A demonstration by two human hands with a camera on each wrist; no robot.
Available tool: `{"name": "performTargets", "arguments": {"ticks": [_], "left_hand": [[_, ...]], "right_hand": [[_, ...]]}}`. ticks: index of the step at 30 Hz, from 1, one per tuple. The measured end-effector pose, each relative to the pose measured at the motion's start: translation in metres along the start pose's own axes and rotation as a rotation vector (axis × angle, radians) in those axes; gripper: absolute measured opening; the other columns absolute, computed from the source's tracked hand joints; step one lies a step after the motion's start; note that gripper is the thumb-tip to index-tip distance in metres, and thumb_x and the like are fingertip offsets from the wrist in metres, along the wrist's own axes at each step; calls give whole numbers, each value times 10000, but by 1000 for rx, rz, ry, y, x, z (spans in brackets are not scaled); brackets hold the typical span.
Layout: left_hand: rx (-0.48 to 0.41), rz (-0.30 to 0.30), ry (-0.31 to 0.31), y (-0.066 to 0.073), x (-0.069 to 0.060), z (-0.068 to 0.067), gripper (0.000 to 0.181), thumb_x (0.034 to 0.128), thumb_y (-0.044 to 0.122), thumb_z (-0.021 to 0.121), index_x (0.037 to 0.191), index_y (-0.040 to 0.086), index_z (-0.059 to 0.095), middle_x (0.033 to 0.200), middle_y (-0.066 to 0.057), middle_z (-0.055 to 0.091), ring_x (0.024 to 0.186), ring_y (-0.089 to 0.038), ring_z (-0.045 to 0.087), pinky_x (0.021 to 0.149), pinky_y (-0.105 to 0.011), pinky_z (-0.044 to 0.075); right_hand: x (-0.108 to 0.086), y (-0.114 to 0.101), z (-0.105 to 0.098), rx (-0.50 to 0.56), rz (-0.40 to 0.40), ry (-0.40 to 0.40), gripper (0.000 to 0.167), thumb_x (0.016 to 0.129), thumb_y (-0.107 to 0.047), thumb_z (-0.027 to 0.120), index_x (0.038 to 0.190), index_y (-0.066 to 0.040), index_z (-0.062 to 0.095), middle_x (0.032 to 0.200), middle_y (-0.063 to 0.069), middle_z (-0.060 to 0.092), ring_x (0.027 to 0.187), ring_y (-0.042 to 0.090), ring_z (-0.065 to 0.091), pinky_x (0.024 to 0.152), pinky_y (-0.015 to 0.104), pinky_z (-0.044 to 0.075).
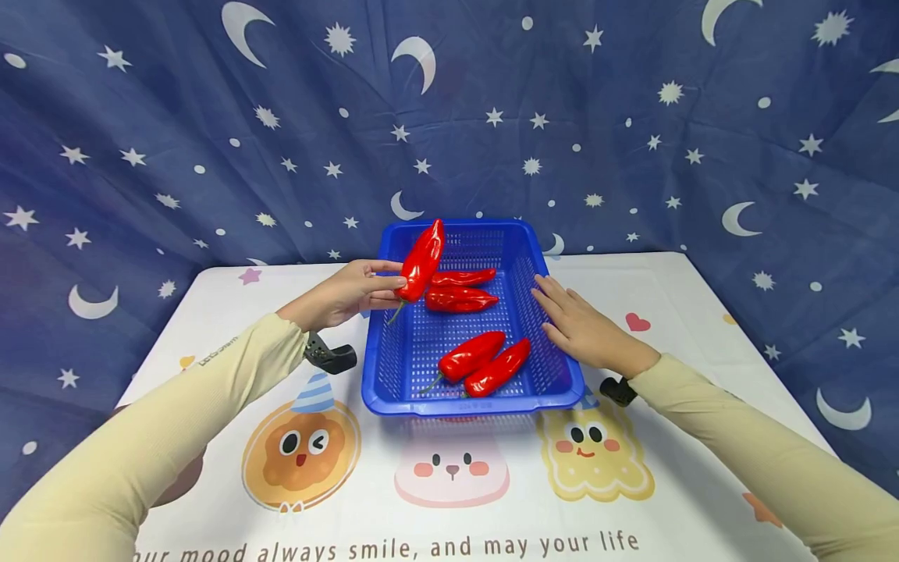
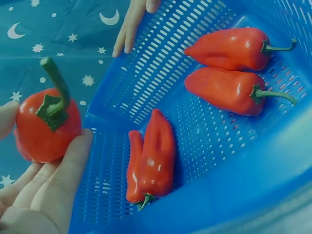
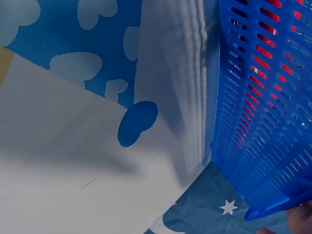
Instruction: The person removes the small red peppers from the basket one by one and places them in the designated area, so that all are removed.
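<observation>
At the centre of the head view, a blue slotted basket (image 1: 477, 406) is set on a white printed table (image 1: 611, 289); at its upper left, a red pepper (image 1: 424, 261) is held in the grip of the left hand (image 1: 344, 293), pinched between thumb and fingers, with its tip directed upward and its green stem (image 1: 396, 312) downward to the left. At the right rim, the right hand (image 1: 579, 328) is placed with its grip spread and its fingers extended; whether the rim is pressed cannot be told.

Within the basket, two pairs are contained; in the upper part, a slim pepper (image 1: 463, 278) is laid beside a fuller pepper (image 1: 460, 299), with both tips turned rightward; in the lower part, a stemmed pepper (image 1: 472, 355) and a front pepper (image 1: 499, 369) are slanted side by side, with their tips toward the upper right.

At the left of the left wrist view, the stem end of the held pepper is shown; at the right of the right wrist view, red is glimpsed through the slots. Behind the table, a blue backdrop (image 1: 463, 101) is patterned with white moons and stars.
</observation>
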State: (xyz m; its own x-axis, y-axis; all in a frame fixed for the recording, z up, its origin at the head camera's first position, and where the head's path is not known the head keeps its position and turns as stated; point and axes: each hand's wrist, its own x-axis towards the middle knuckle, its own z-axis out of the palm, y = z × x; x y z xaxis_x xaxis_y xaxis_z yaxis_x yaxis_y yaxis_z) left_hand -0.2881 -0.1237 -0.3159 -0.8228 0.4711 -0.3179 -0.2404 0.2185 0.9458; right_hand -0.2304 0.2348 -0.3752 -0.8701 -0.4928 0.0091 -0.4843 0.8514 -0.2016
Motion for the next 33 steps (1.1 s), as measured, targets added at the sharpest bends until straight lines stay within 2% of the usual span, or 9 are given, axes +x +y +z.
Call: {"name": "performTargets", "arguments": {"ticks": [3,5,8,10,15,21,27,33], "left_hand": [[-4,13,26,-1,-5,-5,544,951,106,528,1431,-20,303,1389,-260,438,857,-82,680,945,-372,470],[-9,22,45,-2,-9,-9,545,947,116,540,1426,-15,316,1348,-223,491,855,-75,683,942,-372,473],[-32,31,70,-5,-14,-14,543,943,117,548,1420,-22,329,1223,-121,585,851,-65,684,920,-342,492],[-43,36,80,-7,-17,-18,556,942,126,554,1424,-26,320,1176,-68,595,853,-54,682,897,-310,507],[-33,31,116,-13,-25,-28,610,934,170,576,1444,-10,292,1235,-80,548,861,-35,677,886,-281,518],[-74,30,154,-22,-31,-43,638,931,158,582,1456,-8,259,1152,-12,561,846,-39,684,850,-249,538],[-75,15,187,-28,-36,-53,679,927,189,591,1471,12,225,1355,-134,419,853,-14,667,872,-235,527],[-121,19,216,-33,-40,-62,702,910,170,615,1467,5,220,1212,-30,474,841,-31,672,882,-256,510]], "right_hand": [[1,-1,-1,3,-2,1,627,967,-281,419,1485,-8,196,1584,152,82,1460,347,90,1168,568,119],[1,-2,-1,8,-3,5,628,964,-280,424,1484,-8,200,1583,153,87,1459,348,94,1167,569,121],[1,-2,-1,12,-5,7,626,964,-273,425,1483,-3,200,1581,160,88,1457,354,96,1164,577,121],[1,-2,-1,15,-4,6,623,965,-267,422,1484,-4,199,1582,158,86,1458,351,95,1166,573,121],[1,-1,0,15,-5,12,617,967,-261,417,1486,-10,196,1584,153,84,1459,348,96,1168,567,122],[2,0,1,4,-7,11,624,967,-264,420,1489,-16,187,1585,150,78,1460,346,90,1171,563,115],[1,0,1,6,-3,8,619,968,-264,415,1487,-12,193,1583,156,84,1458,351,95,1169,567,120],[0,0,2,16,10,6,617,968,-274,415,1488,-21,198,1587,139,81,1463,335,88,1173,562,111]]}}
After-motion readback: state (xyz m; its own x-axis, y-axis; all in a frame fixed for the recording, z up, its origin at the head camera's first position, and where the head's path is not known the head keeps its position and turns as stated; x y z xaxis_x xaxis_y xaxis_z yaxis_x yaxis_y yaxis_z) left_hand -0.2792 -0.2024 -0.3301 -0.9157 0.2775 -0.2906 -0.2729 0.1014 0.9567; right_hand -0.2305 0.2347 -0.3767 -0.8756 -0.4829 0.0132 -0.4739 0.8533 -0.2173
